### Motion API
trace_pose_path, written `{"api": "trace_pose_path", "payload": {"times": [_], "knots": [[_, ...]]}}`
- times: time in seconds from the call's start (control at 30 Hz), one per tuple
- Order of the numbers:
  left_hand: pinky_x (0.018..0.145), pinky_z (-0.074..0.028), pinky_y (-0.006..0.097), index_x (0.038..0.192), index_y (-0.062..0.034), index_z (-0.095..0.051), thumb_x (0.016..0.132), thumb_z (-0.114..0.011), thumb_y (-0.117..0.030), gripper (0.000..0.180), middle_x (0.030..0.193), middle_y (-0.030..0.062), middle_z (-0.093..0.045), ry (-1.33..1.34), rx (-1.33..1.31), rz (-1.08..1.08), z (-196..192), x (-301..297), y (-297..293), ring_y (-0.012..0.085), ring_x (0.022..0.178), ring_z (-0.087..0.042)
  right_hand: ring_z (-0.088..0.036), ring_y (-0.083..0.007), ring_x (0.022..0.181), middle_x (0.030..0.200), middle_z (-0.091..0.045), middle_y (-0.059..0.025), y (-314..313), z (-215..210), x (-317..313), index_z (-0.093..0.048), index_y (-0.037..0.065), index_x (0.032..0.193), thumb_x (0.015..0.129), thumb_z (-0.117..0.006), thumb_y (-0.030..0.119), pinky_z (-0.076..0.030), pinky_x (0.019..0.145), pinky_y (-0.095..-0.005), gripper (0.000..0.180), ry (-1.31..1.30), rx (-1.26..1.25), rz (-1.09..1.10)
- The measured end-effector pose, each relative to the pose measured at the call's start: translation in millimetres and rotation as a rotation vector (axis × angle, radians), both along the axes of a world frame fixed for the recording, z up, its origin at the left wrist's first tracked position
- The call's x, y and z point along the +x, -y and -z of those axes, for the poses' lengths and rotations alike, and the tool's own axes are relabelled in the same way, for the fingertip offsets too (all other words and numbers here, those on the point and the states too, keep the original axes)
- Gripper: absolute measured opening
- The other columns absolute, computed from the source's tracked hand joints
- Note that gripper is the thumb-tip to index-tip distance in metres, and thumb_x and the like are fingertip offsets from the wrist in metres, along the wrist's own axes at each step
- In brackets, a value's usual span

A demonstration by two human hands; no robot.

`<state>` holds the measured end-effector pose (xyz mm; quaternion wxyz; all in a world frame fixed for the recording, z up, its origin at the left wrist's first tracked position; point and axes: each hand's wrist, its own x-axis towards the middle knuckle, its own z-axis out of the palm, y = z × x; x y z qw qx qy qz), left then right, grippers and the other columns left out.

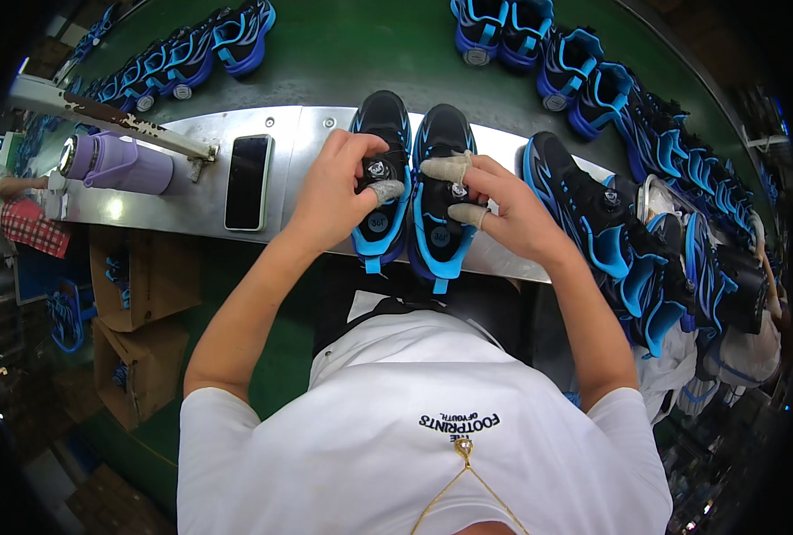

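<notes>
Two black and blue sneakers stand side by side on the metal worktop, toes pointing away from me. My left hand point(338, 183) is curled over the left sneaker point(382, 116), with thumb and index finger on either side of its round lacing dial point(376, 169). A cover wraps that thumb. On the right sneaker point(444, 125), the covered thumb and finger of my right hand point(508, 201) close around the matching dial point(458, 191), partly hiding it. Light blue linings and heel tabs face me.
A phone point(249, 183) and a purple bottle point(129, 163) lie left on the metal worktop point(303, 134), beside a chipped bar point(111, 116). More sneakers point(584, 201) crowd the right side. Others line the green surface point(361, 45) beyond. Cardboard boxes point(138, 366) sit lower left; another person's arm point(22, 185) shows far left.
</notes>
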<state>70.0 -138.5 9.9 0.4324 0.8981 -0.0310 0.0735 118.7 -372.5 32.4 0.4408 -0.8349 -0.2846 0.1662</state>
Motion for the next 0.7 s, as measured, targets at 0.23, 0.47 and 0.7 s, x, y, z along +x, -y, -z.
{"api": "trace_pose_path", "payload": {"times": [0.23,0.47,0.7], "knots": [[0.072,-0.042,0.026,0.113,-0.0034,-0.064,0.072,-0.057,0.006,0.043,0.095,0.0042,-0.055,0.043,0.034,0.147,0,8,-11,0.0142,0.075,-0.047,-0.052,-0.0146,0.077,0.092,-0.061,-0.0052,-6,9,0,-0.068,0.013,0.122,0.078,-0.075,0.008,-0.043,0.068,-0.0263,0.044,0.095,0.004,0.05],[0.073,-0.04,0.025,0.124,-0.0066,-0.06,0.077,-0.068,-0.001,0.048,0.093,0.0021,-0.056,-0.22,-0.258,0.242,4,11,-19,0.0127,0.077,-0.044,-0.055,-0.0161,0.082,0.104,-0.064,-0.0038,-5,16,5,-0.064,0.015,0.127,0.08,-0.073,0.01,-0.046,0.072,-0.0299,0.049,0.183,-0.111,-0.002],[0.079,-0.04,0.025,0.122,-0.0064,-0.062,0.077,-0.067,-0.002,0.046,0.098,0.0007,-0.058,-0.243,-0.209,0.226,3,12,-20,0.0118,0.084,-0.048,-0.053,-0.0171,0.078,0.097,-0.061,-0.0044,-3,15,4,-0.064,0.016,0.127,0.078,-0.075,0.013,-0.046,0.072,-0.0296,0.051,-0.042,0.066,-0.032]]}}
